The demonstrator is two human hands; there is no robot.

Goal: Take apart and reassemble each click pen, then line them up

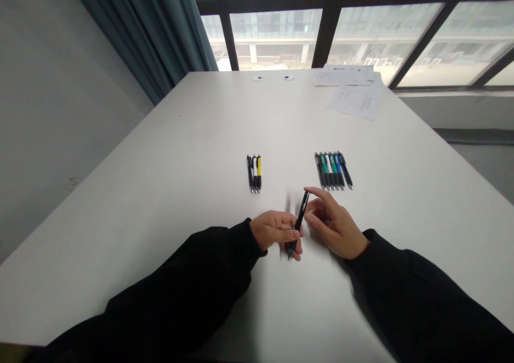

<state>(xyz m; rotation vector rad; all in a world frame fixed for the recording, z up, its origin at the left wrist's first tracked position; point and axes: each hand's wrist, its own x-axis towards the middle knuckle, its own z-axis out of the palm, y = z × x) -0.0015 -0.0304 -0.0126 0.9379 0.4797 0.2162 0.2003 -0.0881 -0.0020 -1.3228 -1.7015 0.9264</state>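
My left hand [276, 231] is closed around the lower half of a black pen [299, 219], which stands tilted above the white table [168, 181]. My right hand [334, 222] is beside the pen's upper end, fingers loosely curled, with the index fingertip touching near the top of the pen. Three pens [254, 173], black, white and yellow, lie side by side beyond my left hand. A row of several pens [333, 170] in green, white, blue and dark colours lies beyond my right hand.
Loose printed sheets [353, 99] lie at the table's far right, near the window. Two small round white things [273, 77] sit at the far edge. A dark curtain [152, 31] hangs at the back left.
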